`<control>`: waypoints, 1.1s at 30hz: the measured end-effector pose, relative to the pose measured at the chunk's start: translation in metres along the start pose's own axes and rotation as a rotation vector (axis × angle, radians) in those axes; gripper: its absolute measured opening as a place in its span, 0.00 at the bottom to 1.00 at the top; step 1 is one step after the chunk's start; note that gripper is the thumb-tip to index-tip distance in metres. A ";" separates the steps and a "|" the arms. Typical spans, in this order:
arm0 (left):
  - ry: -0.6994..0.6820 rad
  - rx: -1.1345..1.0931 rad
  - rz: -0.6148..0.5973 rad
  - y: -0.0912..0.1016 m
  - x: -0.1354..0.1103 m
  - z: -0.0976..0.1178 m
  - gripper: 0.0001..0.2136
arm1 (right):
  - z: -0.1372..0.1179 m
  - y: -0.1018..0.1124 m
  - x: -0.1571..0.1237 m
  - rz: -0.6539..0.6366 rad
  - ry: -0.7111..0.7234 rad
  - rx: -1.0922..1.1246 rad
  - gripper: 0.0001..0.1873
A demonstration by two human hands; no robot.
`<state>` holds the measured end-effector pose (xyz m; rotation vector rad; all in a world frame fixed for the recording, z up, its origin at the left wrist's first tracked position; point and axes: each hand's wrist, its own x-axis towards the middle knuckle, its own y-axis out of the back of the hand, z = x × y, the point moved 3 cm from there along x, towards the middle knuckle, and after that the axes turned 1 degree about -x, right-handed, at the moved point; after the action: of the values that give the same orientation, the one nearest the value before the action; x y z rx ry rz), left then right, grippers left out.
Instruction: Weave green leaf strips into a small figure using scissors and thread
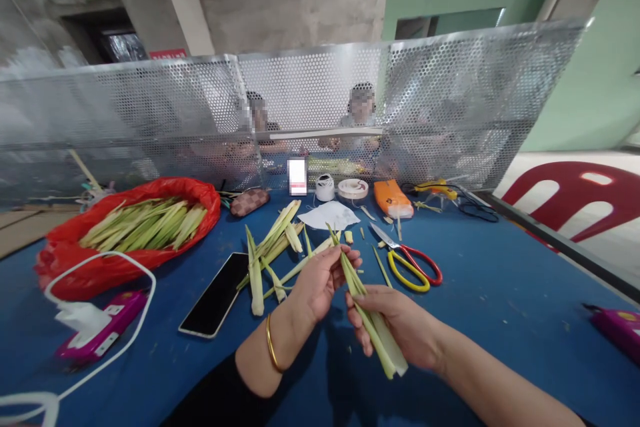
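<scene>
My right hand [387,320] is closed round the broad lower part of a pale green husk leaf bundle [371,328], thumb on top. The bundle points up and away, its wide whitish end toward me. My left hand [320,280], with a gold bangle at the wrist, has its fingers bent round the narrow tip of the same bundle. Just beyond and left of it lies a loose pile of husk leaves [256,273]. Right of my hands, scissors [400,257] with red and yellow handles rest on the blue table [500,327], blades apart.
A red plastic bag [55,250] holds many husk leaves at left. Nearby are a phone [215,297] and a purple power strip [107,327]. Tape [353,189], an orange packet [393,198] and a glue gun [436,189] line the perforated screen [310,67]; people sit behind it.
</scene>
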<state>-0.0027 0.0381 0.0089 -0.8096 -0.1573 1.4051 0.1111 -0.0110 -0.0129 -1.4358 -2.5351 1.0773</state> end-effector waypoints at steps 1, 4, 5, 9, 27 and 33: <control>-0.002 -0.008 0.008 0.001 0.001 0.001 0.04 | 0.000 0.000 -0.001 -0.005 -0.007 0.014 0.09; -0.014 -0.039 0.017 0.005 0.006 0.006 0.05 | 0.001 0.001 -0.002 -0.044 -0.045 0.032 0.10; -0.029 -0.049 0.020 0.006 0.008 0.009 0.05 | 0.002 0.001 -0.002 -0.061 -0.055 0.030 0.11; -0.055 -0.095 0.024 0.008 0.011 0.016 0.06 | 0.002 0.002 -0.004 -0.092 -0.102 0.015 0.14; -0.141 -0.072 0.068 0.018 0.007 0.042 0.06 | -0.017 0.014 0.006 0.138 0.267 -0.916 0.12; -0.045 -0.010 0.155 0.016 0.001 0.029 0.06 | -0.063 0.050 -0.005 0.645 0.408 -1.597 0.10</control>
<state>-0.0316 0.0501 0.0199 -0.8126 -0.1381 1.5703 0.1731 0.0368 0.0072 -2.2743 -2.3833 -1.6294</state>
